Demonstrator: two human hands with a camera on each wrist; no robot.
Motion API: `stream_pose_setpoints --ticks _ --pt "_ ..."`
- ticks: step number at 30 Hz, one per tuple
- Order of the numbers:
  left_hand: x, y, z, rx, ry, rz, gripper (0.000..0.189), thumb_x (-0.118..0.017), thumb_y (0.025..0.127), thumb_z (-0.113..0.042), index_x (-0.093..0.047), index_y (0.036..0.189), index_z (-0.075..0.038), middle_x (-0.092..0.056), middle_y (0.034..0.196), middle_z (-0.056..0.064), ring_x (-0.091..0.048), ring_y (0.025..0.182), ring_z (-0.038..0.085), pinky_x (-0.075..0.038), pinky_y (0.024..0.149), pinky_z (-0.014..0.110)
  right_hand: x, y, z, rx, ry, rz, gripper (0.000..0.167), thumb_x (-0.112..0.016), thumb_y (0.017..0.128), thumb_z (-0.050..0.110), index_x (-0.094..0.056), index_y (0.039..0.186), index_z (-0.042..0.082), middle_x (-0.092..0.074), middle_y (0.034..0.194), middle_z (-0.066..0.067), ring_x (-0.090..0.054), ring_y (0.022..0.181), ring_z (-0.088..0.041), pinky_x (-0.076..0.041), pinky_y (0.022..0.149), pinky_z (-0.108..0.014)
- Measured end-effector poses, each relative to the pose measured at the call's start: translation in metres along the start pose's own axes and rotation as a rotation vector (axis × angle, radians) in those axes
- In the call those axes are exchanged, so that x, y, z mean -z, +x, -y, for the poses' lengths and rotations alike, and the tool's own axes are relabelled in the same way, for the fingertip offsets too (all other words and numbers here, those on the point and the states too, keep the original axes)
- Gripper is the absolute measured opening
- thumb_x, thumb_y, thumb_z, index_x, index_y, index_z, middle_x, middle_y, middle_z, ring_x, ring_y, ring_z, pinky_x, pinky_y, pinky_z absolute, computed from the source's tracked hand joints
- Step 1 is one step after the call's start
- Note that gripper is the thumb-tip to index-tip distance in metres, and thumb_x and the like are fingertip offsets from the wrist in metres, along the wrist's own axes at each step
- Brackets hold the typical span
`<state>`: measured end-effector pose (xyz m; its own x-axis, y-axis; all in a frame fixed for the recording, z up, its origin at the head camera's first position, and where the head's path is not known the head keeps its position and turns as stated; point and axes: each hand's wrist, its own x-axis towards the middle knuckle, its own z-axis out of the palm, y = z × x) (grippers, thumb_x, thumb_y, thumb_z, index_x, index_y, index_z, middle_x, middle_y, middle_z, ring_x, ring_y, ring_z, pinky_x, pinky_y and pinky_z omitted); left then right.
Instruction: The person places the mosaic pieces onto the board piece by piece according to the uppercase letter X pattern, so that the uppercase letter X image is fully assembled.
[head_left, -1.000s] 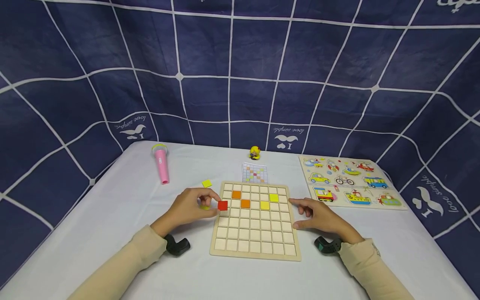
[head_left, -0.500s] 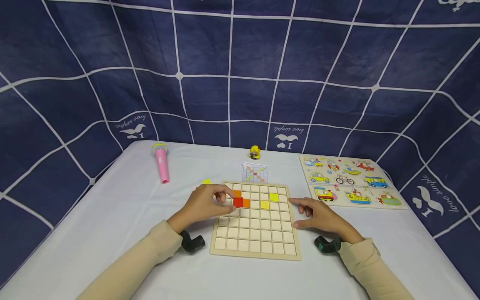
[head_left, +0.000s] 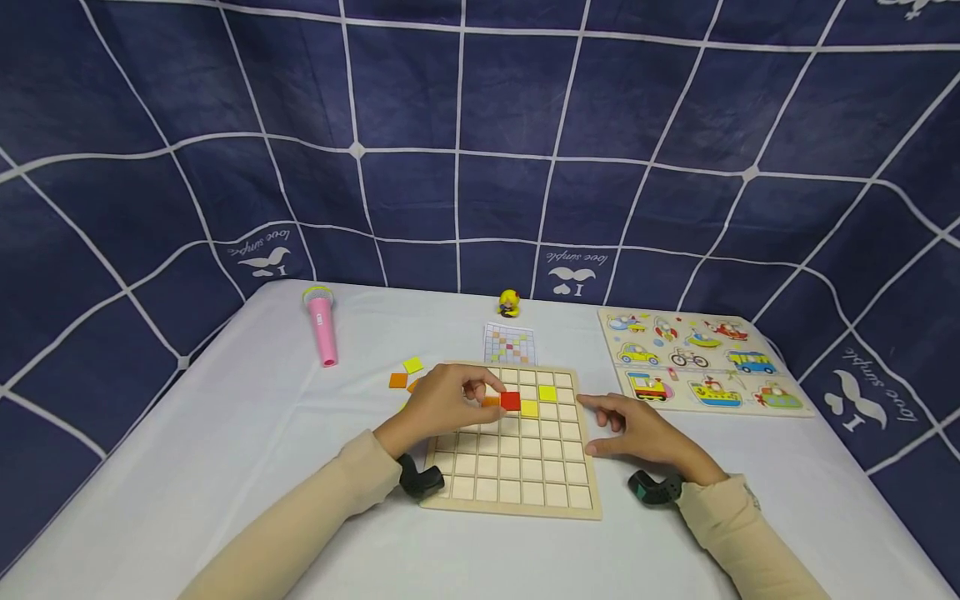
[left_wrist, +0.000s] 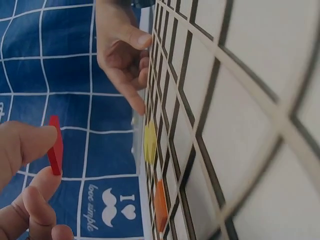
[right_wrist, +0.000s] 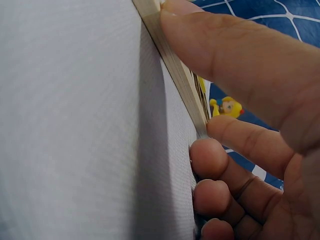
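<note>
Left fingers: the person's left hand (head_left: pixel 450 398) pinches a flat red square tile (head_left: pixel 510 402) between thumb and fingertip.
Red tile: at those fingertips, held up over the pale wooden grid board (head_left: pixel 510 509); the left wrist view shows it clear of the surface, so it is not yet laid.
Right fingers: the right hand (head_left: pixel 633 429) grips nothing; its thumb and index fingertip touch the board's right edge, apparently steadying it, the other fingers loosely curled.
Squares filled: three tiles show, a flat orange square tile (left_wrist: pixel 160 206) just beside the left thumb, and a first yellow square tile (head_left: pixel 528 408) and a second yellow square tile (head_left: pixel 547 393) just right of the pinch. The left hand hides some cells, so the full count cannot be told.
Squares bare: every visible cell on the near side of the fingertips.
Loose tiles: a yellow one (head_left: pixel 413 365) and an orange one (head_left: pixel 398 381) lie beyond the left knuckles; others are partly covered.
Printed grid card (head_left: pixel 510 343): beyond the left fingertips; its coloured squares seem to outnumber those filled.
Progress: probably an early stage, with the red tile and the loose ones left to set.
</note>
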<state>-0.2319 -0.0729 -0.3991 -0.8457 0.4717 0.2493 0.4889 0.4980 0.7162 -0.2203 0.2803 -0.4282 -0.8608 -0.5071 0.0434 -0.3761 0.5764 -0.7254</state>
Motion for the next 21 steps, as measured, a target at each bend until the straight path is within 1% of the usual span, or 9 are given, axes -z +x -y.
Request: stream_pose_setpoints --ticks 8,16,21 --pt "-0.01 0.009 0.001 0.01 0.007 0.034 0.023 -0.091 0.086 -0.027 -0.083 0.106 -0.019 -0.059 0.074 -0.012 -0.051 0.064 0.006 -0.037 0.059 0.023 0.0 0.0 0.0 0.003 0.001 0.004 0.074 -0.093 0.085 0.017 -0.06 0.147 -0.009 -0.053 0.096 -0.002 -0.046 0.081 -0.012 -0.038 0.072 -0.027" --pt "-0.015 0.012 0.004 0.048 0.096 0.065 0.021 -0.092 0.084 -0.031 -0.081 0.099 -0.023 -0.058 0.071 -0.015 -0.05 0.061 0.004 -0.035 0.055 0.024 0.0 0.001 0.0 0.003 -0.011 0.0 0.074 -0.094 0.085 0.018 -0.06 0.146 -0.009 -0.053 0.095 -0.001 -0.046 0.081 -0.011 -0.039 0.072 -0.027" --pt "-0.016 0.012 0.003 0.082 0.122 0.112 0.019 -0.093 0.083 -0.03 -0.08 0.095 -0.024 -0.057 0.069 -0.016 -0.051 0.062 0.004 -0.038 0.059 0.026 0.0 0.001 -0.001 0.012 -0.013 -0.003 0.074 -0.094 0.085 0.018 -0.061 0.146 -0.009 -0.053 0.095 -0.001 -0.046 0.08 -0.01 -0.039 0.071 -0.027"
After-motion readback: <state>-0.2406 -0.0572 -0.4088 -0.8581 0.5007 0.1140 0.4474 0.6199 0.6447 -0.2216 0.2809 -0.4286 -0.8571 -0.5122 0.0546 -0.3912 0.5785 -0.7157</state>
